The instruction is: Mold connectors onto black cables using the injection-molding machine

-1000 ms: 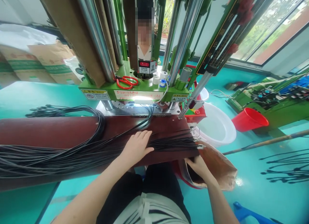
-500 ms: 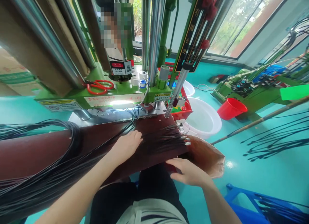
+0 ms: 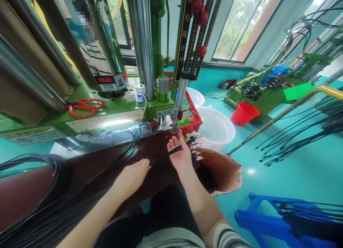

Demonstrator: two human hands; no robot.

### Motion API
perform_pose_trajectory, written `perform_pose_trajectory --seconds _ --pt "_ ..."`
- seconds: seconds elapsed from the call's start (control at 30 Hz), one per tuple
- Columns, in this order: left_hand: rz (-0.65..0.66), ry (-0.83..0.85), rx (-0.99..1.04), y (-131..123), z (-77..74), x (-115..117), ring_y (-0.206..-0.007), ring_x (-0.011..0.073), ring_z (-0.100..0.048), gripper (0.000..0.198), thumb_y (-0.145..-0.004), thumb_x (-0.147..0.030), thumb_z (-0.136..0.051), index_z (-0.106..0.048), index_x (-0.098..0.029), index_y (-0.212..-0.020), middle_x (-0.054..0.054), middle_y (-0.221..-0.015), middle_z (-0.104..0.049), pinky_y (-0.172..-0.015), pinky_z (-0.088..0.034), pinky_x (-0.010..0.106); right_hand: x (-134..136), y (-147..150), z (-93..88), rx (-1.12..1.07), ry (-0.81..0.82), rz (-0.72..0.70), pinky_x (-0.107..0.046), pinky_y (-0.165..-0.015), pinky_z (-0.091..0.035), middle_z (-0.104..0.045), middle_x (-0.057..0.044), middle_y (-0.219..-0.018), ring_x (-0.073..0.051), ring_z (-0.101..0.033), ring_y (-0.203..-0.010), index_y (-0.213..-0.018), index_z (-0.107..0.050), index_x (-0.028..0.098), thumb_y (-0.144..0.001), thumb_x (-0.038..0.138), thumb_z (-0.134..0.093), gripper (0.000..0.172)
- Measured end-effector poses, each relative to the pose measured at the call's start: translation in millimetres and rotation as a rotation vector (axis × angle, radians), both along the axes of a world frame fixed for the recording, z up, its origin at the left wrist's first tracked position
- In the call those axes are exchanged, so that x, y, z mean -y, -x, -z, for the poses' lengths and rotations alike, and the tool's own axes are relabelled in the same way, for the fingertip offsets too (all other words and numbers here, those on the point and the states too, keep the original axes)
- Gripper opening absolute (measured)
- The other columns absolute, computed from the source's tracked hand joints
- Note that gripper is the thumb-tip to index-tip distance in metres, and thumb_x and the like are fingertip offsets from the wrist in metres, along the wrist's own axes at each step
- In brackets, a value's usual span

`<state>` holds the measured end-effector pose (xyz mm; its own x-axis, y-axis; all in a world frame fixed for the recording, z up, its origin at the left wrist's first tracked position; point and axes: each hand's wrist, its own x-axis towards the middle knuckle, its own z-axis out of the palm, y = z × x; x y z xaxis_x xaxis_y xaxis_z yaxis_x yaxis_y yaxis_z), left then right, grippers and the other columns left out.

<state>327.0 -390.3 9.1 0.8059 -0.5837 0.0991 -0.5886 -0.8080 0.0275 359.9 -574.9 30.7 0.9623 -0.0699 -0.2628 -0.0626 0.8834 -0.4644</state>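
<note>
A bundle of black cables (image 3: pixel 159 158) stretches over the dark red table between my two hands. My left hand (image 3: pixel 134 176) is closed round the bundle, its fingertips turned away from view. Palm up, my right hand (image 3: pixel 180 154) holds the cables loosely, with the fingers curled and the strands lying across the palm. Just past it, the cable ends with light-coloured connectors (image 3: pixel 197 153) stick out over the table's right edge. More cables (image 3: pixel 132 144) run from the green press (image 3: pixel 107 114) down onto the table.
Red-handled scissors (image 3: pixel 85 108) and tape rolls (image 3: pixel 139 98) lie on the press. A brown paper sack (image 3: pixel 227 169) stands at the table's right end, near a white tub (image 3: pixel 217 128), a red bucket (image 3: pixel 244 114) and a blue stool (image 3: pixel 257 219) bearing cables. Another person (image 3: pixel 93 57) is behind the press.
My right hand has risen from the table's front edge to the cables near their connector ends and now holds them. The view has shifted to the right.
</note>
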Motion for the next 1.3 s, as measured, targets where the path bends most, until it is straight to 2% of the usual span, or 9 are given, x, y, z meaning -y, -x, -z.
perform_pose_trajectory --seconds 0.17,0.3,0.37,0.53,0.67,0.77,0.87,1.07,1.3 --pt "0.019 0.085 0.151 0.7 -0.8 -3.9 -0.066 0.0175 -0.057 0.02 -0.089 -0.023 -0.029 -0.046 -0.016 -0.079 0.005 -0.073 -0.057 -0.053 -0.04 0.026 11.2 4.8 -27.6 0.283 0.191 -0.082 -0.036 -0.079 -0.047 -0.066 -0.001 -0.073 -0.016 -0.061 -0.069 -0.105 -0.055 0.021 -0.075 0.027 -0.058 0.031" --pt "0.048 0.26 0.205 25.7 -14.2 -7.2 -0.064 0.0169 -0.057 0.015 -0.086 -0.021 -0.036 -0.049 -0.018 -0.078 0.005 -0.072 -0.059 -0.055 -0.042 0.026 40.4 2.2 -36.7 0.277 0.2 -0.032 -0.03 -0.075 -0.047 -0.063 0.002 -0.069 -0.012 -0.059 -0.065 -0.092 -0.059 0.021 -0.075 0.029 -0.058 0.018" --pt "0.09 0.338 -0.01 45.8 -19.8 -7.2 -0.061 0.0155 -0.057 0.014 -0.085 -0.022 -0.038 -0.051 -0.02 -0.08 0.004 -0.07 -0.06 -0.055 -0.042 0.025 51.5 5.1 -40.1 0.325 0.307 -0.183 -0.032 -0.075 -0.047 -0.065 0.0 -0.069 -0.014 -0.061 -0.065 -0.088 -0.061 0.019 -0.075 0.034 -0.058 0.02" --pt "0.115 0.561 -0.918 82.6 -24.9 11.6 -0.066 0.0126 -0.055 0.028 -0.074 -0.019 -0.049 -0.05 -0.026 -0.101 0.0 -0.08 -0.061 -0.062 -0.043 0.022 38.4 28.1 -49.2 0.594 0.493 -0.866 -0.045 -0.093 -0.036 -0.069 -0.009 -0.085 -0.025 -0.061 -0.093 -0.096 -0.063 0.014 -0.075 0.047 -0.055 0.04" --pt "0.019 1.181 -1.222 77.7 -28.3 54.0 -0.07 0.0115 -0.053 0.041 -0.07 -0.03 -0.059 -0.043 -0.019 -0.106 0.003 -0.087 -0.056 -0.062 -0.043 0.023 13.8 40.7 -43.4 0.64 0.693 -1.09 -0.033 -0.084 -0.047 -0.063 -0.009 -0.107 -0.02 -0.06 -0.095 -0.106 -0.06 0.014 -0.08 0.04 -0.052 0.038" --pt "-0.23 1.561 -1.08 62.1 -34.5 84.7 -0.056 0.0093 -0.049 0.024 -0.078 -0.039 -0.051 -0.045 -0.017 -0.084 -0.002 -0.063 -0.05 -0.055 -0.041 0.022 12.1 41.5 -36.2 0.416 0.757 -0.949 -0.019 -0.044 -0.049 -0.063 -0.006 -0.106 -0.011 -0.063 -0.058 -0.109 -0.057 0.019 -0.081 0.037 -0.051 0.034" --pt "-0.199 1.63 -1.011 43.4 -46.6 101.7 -0.041 0.0061 -0.041 0.024 -0.081 -0.04 -0.048 -0.046 -0.017 -0.084 -0.005 -0.052 -0.046 -0.044 -0.037 0.02 25.2 37.8 -38.5 0.306 0.794 -0.72 -0.016 -0.029 -0.04 -0.064 -0.006 -0.099 -0.007 -0.056 -0.04 -0.102 -0.058 0.017 -0.079 0.034 -0.054 0.029" --pt "-0.093 1.465 -0.881 6.5 -73.7 112.3 -0.043 0.0079 -0.049 0.025 -0.081 -0.039 -0.047 -0.049 -0.015 -0.076 -0.001 -0.062 -0.057 -0.041 -0.041 0.021 55.1 30.3 -54.6 0.419 0.782 -0.392 -0.024 -0.035 -0.045 -0.048 0.008 -0.045 -0.012 -0.052 -0.034 -0.091 -0.055 0.017 -0.079 0.029 -0.056 0.017" --pt "-0.092 1.292 -0.773 -9.6 -74.9 119.9 -0.059 0.0123 -0.059 0.021 -0.081 -0.037 -0.046 -0.05 -0.016 -0.079 0.002 -0.073 -0.062 -0.053 -0.049 0.025 74.9 23.5 -48.7 0.336 1.022 0.024 -0.02 -0.045 -0.037 -0.052 0.004 -0.051 -0.007 -0.048 -0.047 -0.06 -0.055 0.015 -0.073 0.03 -0.064 0.021"
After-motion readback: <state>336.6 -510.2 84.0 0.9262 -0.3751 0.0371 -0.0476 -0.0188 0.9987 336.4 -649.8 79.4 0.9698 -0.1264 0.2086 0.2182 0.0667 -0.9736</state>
